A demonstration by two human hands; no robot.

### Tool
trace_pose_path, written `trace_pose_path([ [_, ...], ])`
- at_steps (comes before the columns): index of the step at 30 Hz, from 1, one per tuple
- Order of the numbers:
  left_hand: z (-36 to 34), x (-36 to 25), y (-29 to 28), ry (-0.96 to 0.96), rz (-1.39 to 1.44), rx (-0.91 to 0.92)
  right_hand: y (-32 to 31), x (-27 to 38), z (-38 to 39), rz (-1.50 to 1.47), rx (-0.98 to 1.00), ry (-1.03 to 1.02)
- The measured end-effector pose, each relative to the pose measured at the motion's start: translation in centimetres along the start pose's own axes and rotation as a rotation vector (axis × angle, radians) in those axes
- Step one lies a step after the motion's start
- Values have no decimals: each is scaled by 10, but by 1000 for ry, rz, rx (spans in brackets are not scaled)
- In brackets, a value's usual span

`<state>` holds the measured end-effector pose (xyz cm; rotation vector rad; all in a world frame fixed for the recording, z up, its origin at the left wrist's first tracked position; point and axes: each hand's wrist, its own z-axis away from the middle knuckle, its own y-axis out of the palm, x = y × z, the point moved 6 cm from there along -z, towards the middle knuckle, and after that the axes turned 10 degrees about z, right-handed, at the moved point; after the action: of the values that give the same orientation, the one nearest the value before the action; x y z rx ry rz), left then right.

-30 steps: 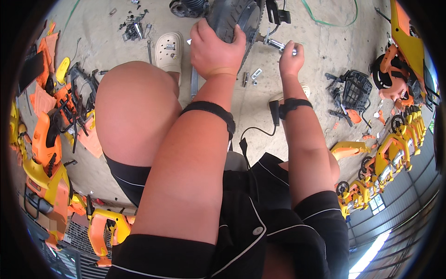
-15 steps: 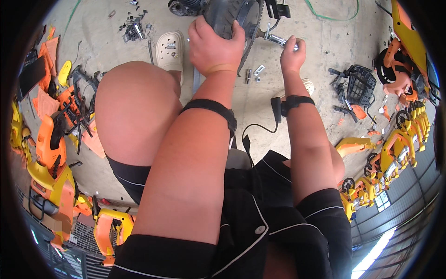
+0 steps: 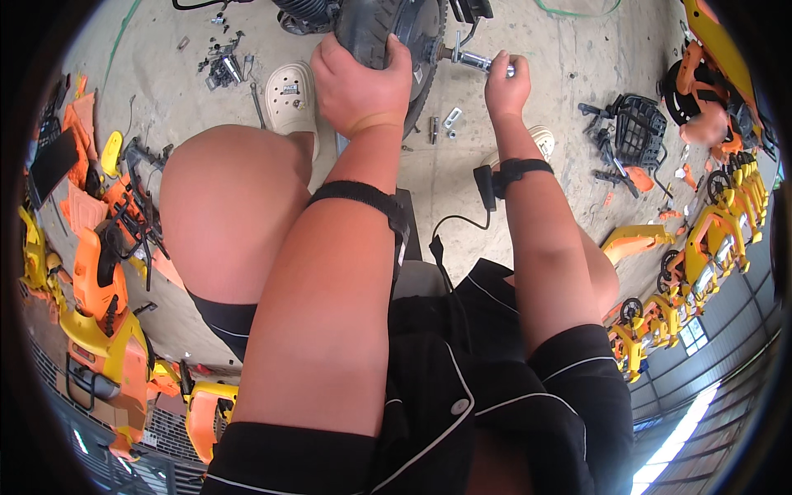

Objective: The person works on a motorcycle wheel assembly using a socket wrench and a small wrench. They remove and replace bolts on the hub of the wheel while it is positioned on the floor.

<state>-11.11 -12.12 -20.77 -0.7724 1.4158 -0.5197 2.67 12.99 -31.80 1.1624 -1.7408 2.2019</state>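
Observation:
My left hand [image 3: 360, 85] is wrapped over the black tyre [image 3: 365, 29] of a wheel, thumb on the tread's right side and fingers on its left. From the wheel's hub a silver rod-like tool [image 3: 473, 60] sticks out to the right, with a thin crosspiece near the axle. My right hand [image 3: 506, 89] pinches the outer end of this tool between thumb and fingers. Its exact kind is not clear. On the floor below lie a short metal bolt [image 3: 434, 129], a slotted silver plate [image 3: 453, 117] and a small nut [image 3: 451, 134].
Loose hardware [image 3: 226, 66] and a long-handled tool [image 3: 257, 107] lie left of my shoe [image 3: 290, 97]. A black basket-like frame [image 3: 639, 132] sits at the right. Orange and yellow body panels [image 3: 103, 272] crowd the left; a row of yellow vehicles [image 3: 705, 256] lines the right.
The view has shifted a little, so wheel and hands appear farther left. My left hand stays on the tyre and my right on the tool; no clear turn of the tool shows.

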Motion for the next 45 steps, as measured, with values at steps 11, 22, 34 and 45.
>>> trace_pose_path([
  [11,1,-1,0,13,-16,-13,2,-4,-18,15,504,356],
  [22,0,0,2,-9,-23,13,-1,11,-15,-57,636,445],
  [34,0,1,2,-48,18,41,4,-4,-19,124,232,82],
  [45,2,-14,-3,-70,8,72,6,-22,-17,27,183,151],
])
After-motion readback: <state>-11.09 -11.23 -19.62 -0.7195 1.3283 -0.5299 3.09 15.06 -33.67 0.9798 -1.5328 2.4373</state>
